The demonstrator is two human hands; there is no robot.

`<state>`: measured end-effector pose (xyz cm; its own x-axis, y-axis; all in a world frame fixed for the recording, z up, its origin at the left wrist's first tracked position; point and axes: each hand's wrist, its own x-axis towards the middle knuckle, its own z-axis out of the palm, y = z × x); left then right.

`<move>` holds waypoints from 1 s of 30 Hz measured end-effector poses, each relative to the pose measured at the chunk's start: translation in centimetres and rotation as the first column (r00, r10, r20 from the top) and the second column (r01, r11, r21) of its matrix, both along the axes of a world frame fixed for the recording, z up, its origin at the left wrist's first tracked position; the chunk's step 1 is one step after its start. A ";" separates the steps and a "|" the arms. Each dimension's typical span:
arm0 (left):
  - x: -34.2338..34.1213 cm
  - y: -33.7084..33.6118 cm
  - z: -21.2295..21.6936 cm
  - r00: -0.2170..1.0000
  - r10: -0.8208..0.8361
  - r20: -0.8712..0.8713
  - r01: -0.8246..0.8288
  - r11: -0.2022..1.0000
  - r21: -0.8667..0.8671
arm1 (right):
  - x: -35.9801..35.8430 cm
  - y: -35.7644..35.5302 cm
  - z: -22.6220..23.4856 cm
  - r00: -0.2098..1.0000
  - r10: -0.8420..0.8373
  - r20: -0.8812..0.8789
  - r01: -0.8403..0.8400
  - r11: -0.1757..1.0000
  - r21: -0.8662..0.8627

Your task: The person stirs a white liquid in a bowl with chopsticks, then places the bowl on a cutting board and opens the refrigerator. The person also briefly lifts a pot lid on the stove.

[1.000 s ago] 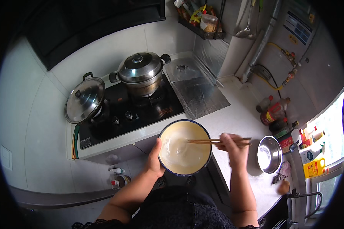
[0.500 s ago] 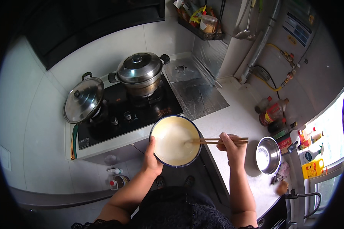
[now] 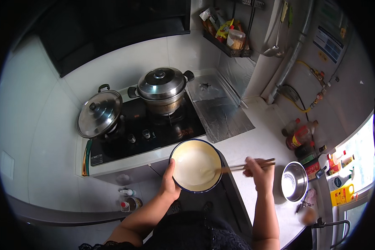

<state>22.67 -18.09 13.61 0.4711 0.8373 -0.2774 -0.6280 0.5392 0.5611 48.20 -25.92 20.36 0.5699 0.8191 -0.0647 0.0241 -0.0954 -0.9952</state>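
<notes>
My left hand (image 3: 170,183) grips the left rim of a cream bowl (image 3: 216,155) with a dark blue edge, thumb over the side. Pale, creamy liquid (image 3: 191,166) lies inside. In my right hand (image 3: 260,173) is a pair of wooden chopsticks (image 3: 237,168), their tips dipped in the liquid near the bowl's right side. The bowl is held up in front of the counter edge, over the floor. To the right of my right hand a steel bowl (image 3: 294,181) stands on the white counter (image 3: 254,143).
A lidded steel pot (image 3: 161,89) and a lidded wok (image 3: 99,113) sit on the black gas hob (image 3: 162,135). Foil (image 3: 225,118) covers the counter beside it. Several bottles (image 3: 302,135) line the right wall. A rack (image 3: 233,50) holds packets and a jar.
The chopsticks have swung lower in the bowl and now slant, blurred by motion. In the picture, the whole kitchen has shifted slightly down and right.
</notes>
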 end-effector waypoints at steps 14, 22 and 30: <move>0.8 -1.0 -0.2 0.999 -0.013 -0.045 0.012 1.000 -0.025 | -2.7 -0.1 0.2 0.979 0.173 -0.109 -0.178 0.983 -0.042; 0.4 -0.7 0.2 0.999 -0.039 0.004 0.039 0.999 -0.024 | -1.9 0.3 0.0 0.990 0.098 -0.104 -0.104 0.993 -0.058; 0.3 -0.4 -0.4 1.000 0.014 -0.022 -0.015 0.999 -0.046 | -1.9 0.8 0.3 0.975 0.130 -0.179 -0.147 0.986 -0.084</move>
<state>22.95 -18.49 13.23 0.4522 0.8303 -0.3257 -0.6243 0.5554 0.5493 46.29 -25.08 20.61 0.4245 0.8746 -0.2342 -0.1273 -0.1984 -0.9718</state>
